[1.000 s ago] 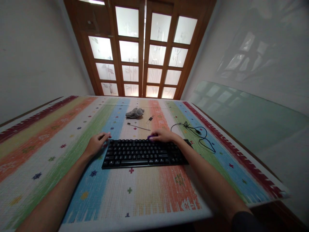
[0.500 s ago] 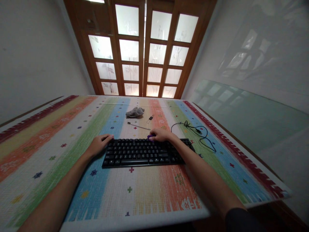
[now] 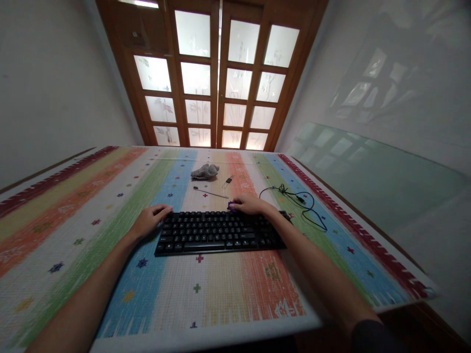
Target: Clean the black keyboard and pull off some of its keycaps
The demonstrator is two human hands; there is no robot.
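A black computer keyboard (image 3: pixel 209 233) lies flat on the striped tablecloth in front of me. My left hand (image 3: pixel 150 220) grips its far left corner, the thumb along the edge. Over the keyboard's far edge, right of its middle, my right hand (image 3: pixel 250 203) is closed on a small purple object (image 3: pixel 231 205). Most of that object is hidden by the fingers, so its kind does not show. The keyboard's right part lies partly under my right forearm.
Beyond the keyboard lie a crumpled grey cloth (image 3: pixel 205 171), a thin rod with a dark tip (image 3: pixel 210 192) and a small black piece with wire loops (image 3: pixel 228 180). A black cable (image 3: pixel 307 203) coils at the right. Walls flank the table (image 3: pixel 176 294); a glazed wooden door (image 3: pixel 217 78) stands behind.
My right hand has shifted slightly right and away from me with the purple object, toward the keyboard's far edge. My left hand stays on the corner.
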